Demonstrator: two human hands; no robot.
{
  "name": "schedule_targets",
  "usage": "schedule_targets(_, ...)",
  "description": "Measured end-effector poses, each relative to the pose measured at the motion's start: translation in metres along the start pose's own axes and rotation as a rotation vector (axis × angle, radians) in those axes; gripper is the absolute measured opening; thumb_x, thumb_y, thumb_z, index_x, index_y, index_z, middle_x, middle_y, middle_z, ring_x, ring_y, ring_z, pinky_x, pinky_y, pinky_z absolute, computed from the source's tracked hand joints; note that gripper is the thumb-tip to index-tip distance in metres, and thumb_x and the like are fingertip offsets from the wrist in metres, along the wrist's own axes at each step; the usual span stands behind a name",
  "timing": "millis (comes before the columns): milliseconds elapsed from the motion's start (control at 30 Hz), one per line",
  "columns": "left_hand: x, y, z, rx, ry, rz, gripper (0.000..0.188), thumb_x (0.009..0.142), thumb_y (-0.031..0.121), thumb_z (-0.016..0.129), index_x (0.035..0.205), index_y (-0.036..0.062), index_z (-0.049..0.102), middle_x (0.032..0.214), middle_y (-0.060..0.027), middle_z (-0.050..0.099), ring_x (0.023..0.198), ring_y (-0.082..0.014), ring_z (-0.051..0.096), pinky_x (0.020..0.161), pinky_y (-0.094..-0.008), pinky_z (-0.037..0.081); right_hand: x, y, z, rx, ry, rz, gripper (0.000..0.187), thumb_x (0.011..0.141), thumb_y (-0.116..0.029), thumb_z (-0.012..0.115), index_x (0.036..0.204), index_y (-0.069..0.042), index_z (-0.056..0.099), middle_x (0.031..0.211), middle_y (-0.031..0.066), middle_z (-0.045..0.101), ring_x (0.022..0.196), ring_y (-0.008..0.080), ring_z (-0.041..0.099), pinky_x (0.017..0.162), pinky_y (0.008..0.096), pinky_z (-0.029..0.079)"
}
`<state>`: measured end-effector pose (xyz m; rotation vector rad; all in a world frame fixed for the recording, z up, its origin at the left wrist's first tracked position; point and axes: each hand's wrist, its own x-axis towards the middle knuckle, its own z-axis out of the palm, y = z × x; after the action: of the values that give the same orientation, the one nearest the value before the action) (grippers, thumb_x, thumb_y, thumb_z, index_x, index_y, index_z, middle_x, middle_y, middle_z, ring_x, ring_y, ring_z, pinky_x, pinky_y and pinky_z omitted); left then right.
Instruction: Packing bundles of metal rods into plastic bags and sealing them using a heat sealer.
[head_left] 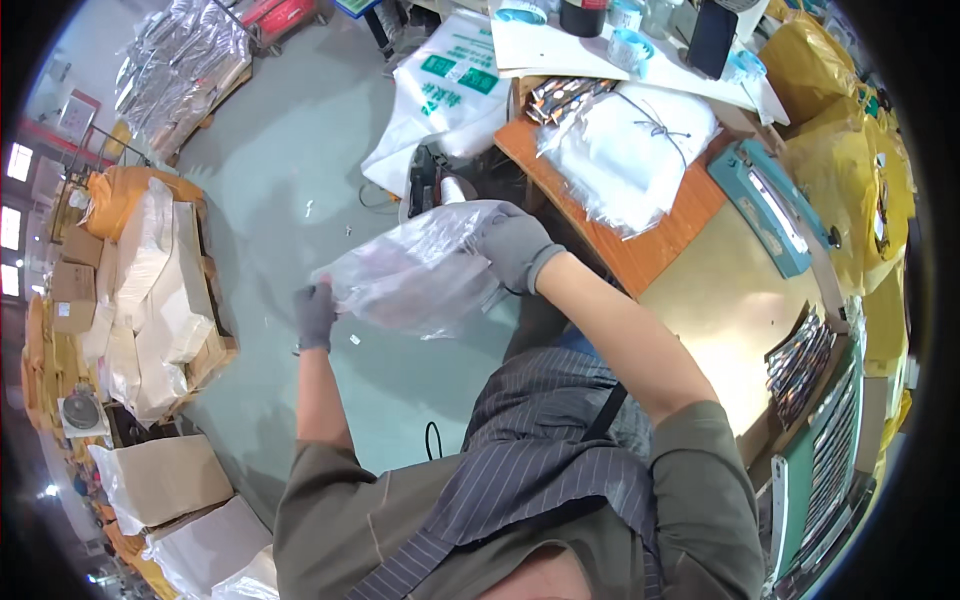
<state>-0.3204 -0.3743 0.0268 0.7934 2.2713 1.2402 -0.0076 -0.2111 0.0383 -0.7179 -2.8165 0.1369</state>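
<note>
Stretched between my two grey-gloved hands is a large clear plastic bag [415, 275], held in the air over the floor. My left hand [316, 316] is closed on the bag's left end, with a reddish fingertip showing at the glove's tip. At the other end my right hand [515, 250] grips the upper right part of the bag, its fingers partly hidden by the folds. The plastic is crumpled and see-through; whether anything lies inside, I cannot make out.
An orange-brown table [640, 255] at the right carries a stack of clear plastic bags [635, 145]. Beside it lies a teal bag sealer [765, 205]. A white printed sack [450, 85] stands ahead. Wrapped cartons [160, 290] fill a pallet at the left.
</note>
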Motion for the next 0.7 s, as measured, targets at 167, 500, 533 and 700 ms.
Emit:
schedule_targets(167,-0.008,0.016,-0.018,0.431,-0.033,0.161,0.043,0.085,0.035,0.060,0.064,-0.0021,0.053,0.056,-0.0062,0.050,0.057,-0.0136,0.051,0.052,-0.0314,0.040,-0.039,-0.008,-0.048,0.119,0.184,0.033,0.039,0.074,-0.027,0.064,0.107,-0.007,0.059,0.115,0.0130,0.056,0.111,0.0279,0.051,0.102,0.0399,0.032)
schedule_targets(500,-0.004,0.138,0.085,0.144,-0.090,0.684,0.046,0.089,0.025,0.060,0.126,0.0009,0.049,0.123,-0.0131,0.055,0.111,-0.0235,0.053,0.094,-0.0339,0.039,-0.257,0.043,-0.095,0.207,0.210,0.745,0.035,0.079,-0.032,0.063,0.102,-0.006,0.058,0.102,0.0151,0.058,0.097,0.0355,0.054,0.081,0.0421,0.045)
schedule_targets(533,-0.016,0.160,0.115,0.076,-0.237,0.766,0.043,0.089,0.023,0.060,0.124,0.0004,0.050,0.122,-0.0130,0.056,0.110,-0.0232,0.053,0.094,-0.0340,0.039,-0.288,0.046,-0.101,0.176,0.344,0.759,0.036,0.079,-0.033,0.063,0.101,-0.005,0.058,0.101,0.0165,0.058,0.094,0.0366,0.055,0.079,0.0428,0.046)
schedule_targets(700,-0.141,0.252,0.241,0.087,-0.621,0.988,0.034,0.088,0.015,0.056,0.117,-0.0025,0.054,0.114,-0.0135,0.059,0.106,-0.0242,0.055,0.092,-0.0346,0.041,-0.493,0.065,-0.174,-0.333,0.695,1.370,0.052,0.081,-0.038,0.063,0.119,-0.005,0.053,0.120,0.0190,0.053,0.112,0.0349,0.050,0.094,0.0388,0.041)
